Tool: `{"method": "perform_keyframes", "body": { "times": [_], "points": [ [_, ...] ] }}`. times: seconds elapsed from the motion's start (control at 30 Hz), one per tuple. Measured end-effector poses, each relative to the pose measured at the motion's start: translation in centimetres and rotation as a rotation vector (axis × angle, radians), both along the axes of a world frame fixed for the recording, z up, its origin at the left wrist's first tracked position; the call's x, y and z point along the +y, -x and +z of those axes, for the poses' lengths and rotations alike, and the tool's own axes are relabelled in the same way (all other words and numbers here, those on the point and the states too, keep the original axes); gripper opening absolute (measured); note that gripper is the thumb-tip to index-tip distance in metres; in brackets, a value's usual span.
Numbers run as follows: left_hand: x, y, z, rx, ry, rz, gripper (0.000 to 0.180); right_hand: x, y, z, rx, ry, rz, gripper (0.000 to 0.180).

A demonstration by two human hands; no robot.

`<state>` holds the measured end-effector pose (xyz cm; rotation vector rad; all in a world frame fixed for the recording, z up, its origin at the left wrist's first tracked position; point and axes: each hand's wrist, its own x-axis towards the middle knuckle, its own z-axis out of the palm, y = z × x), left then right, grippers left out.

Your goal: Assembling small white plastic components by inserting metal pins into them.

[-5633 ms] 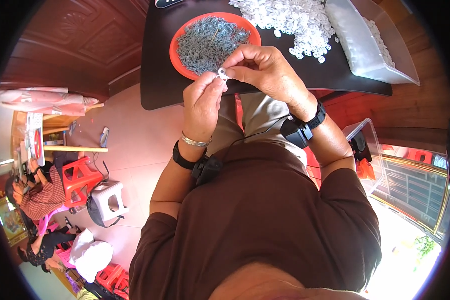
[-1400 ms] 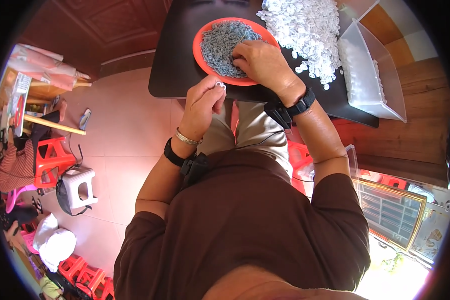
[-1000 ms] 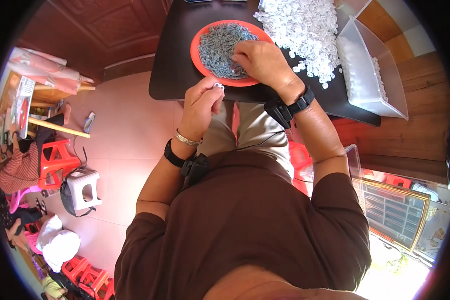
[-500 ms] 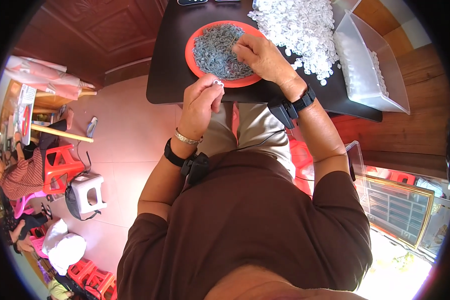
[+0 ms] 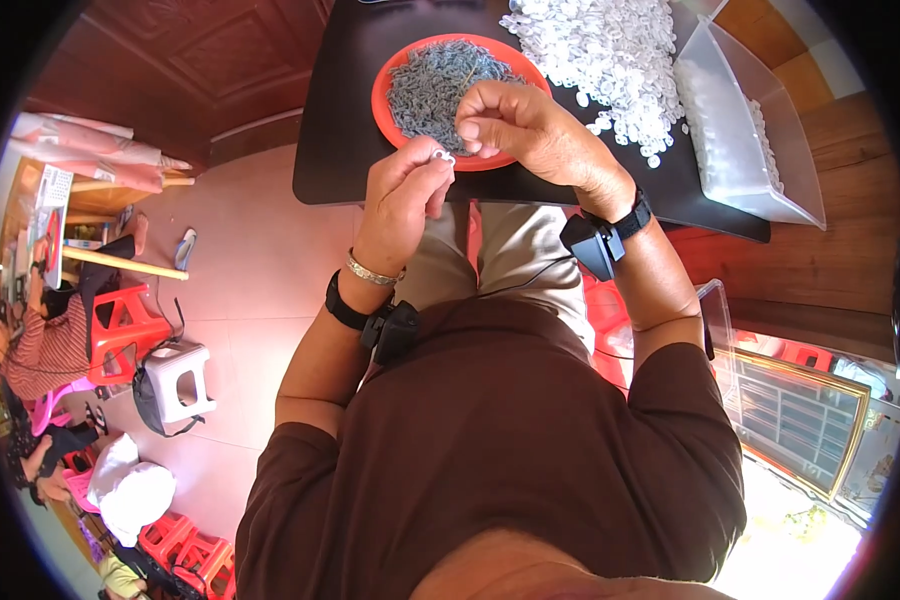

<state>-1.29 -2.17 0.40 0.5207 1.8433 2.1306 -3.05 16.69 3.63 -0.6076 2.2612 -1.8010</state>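
Right hand [image 5: 535,130] pulled back from mid-plate toward left hand [image 5: 398,200]; work's now at one spot. Left pinches small white looped plastic piece [image 5: 443,156]; can't tell if right's closed on anything. Beyond: smooth red plate [image 5: 381,100], slim grey screw-like bits [image 5: 420,100], glossy white pile [image 5: 610,50].
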Motion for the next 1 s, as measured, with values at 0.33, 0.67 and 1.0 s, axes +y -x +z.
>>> {"method": "perform_keyframes", "body": {
  "times": [0.33,0.67,1.0],
  "points": [
    [0.4,-0.4,-0.3,0.022,-0.008,-0.010,0.021,-0.1,-1.0,0.5,0.033,-0.062,0.072,0.013],
    [0.6,-0.6,-0.3,0.014,0.009,-0.033,0.022,0.0,-1.0,0.3,0.089,-0.148,0.050,0.014],
    [0.9,-1.2,-1.0,0.042,0.033,-0.022,0.021,-0.8,-2.3,-0.2,0.380,-0.308,-0.098,0.017]
  ]
}}
